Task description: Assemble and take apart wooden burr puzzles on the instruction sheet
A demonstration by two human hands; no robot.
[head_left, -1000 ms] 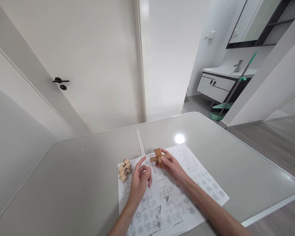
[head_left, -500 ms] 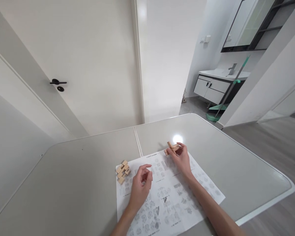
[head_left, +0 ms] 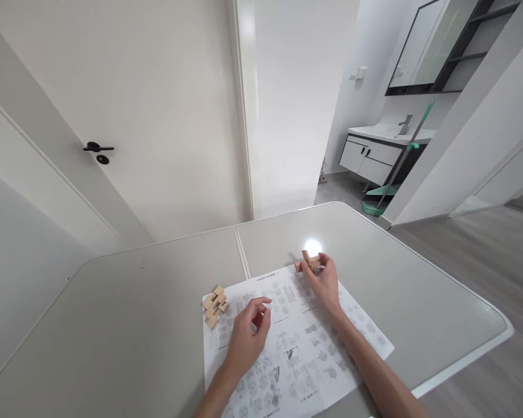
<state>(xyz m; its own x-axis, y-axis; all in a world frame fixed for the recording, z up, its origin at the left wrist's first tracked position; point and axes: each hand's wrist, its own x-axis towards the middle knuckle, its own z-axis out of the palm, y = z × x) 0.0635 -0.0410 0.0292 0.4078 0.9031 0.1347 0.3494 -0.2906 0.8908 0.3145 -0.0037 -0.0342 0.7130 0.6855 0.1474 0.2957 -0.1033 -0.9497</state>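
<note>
Over the top edge of a printed paper sheet [head_left: 283, 334], my right hand [head_left: 323, 285] grips a small puzzle of interlocking wooden blocks [head_left: 305, 255]. Thumb and fingers close on it from both sides and hide part of it. My left hand [head_left: 246, 337] hovers above the middle of the sheet, fingers loosely curved, with a gap between thumb and fingertips and nothing in them. To its left, another cluster of light wooden blocks [head_left: 215, 305] rests on the upper left corner of the sheet.
The grey table [head_left: 113, 325] has a seam [head_left: 242, 252] across it and a pale rim. A white door with a black handle [head_left: 98, 148] stands behind. At the back right are a washbasin cabinet [head_left: 370, 154] and a green broom and dustpan [head_left: 377, 203].
The view has shifted slightly. My right hand and the puzzle in it have moved a little to the right over the sheet. My left hand has stayed nearly in place.
</note>
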